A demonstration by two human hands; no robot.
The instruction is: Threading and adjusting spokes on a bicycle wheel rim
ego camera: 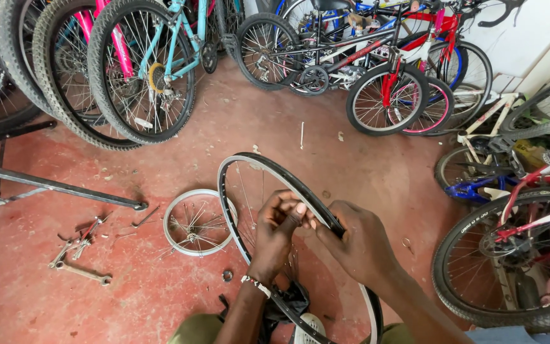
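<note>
I hold a large spoked bicycle wheel rim point(237, 167) with a black strip along it, standing on edge in front of me. My left hand point(276, 230) grips the rim's near edge, fingers pinched on the black strip. My right hand point(356, 241) clasps the same edge just to the right, thumb pressing on the strip. A beaded band sits on my left wrist. A black tyre or tube point(288, 304) lies bunched under the rim near my knees.
A small silver spoked wheel point(197, 222) lies flat on the red floor to the left. Wrenches point(79, 253) lie further left beside a metal stand bar point(58, 187). Several bicycles point(377, 70) line the far side and right.
</note>
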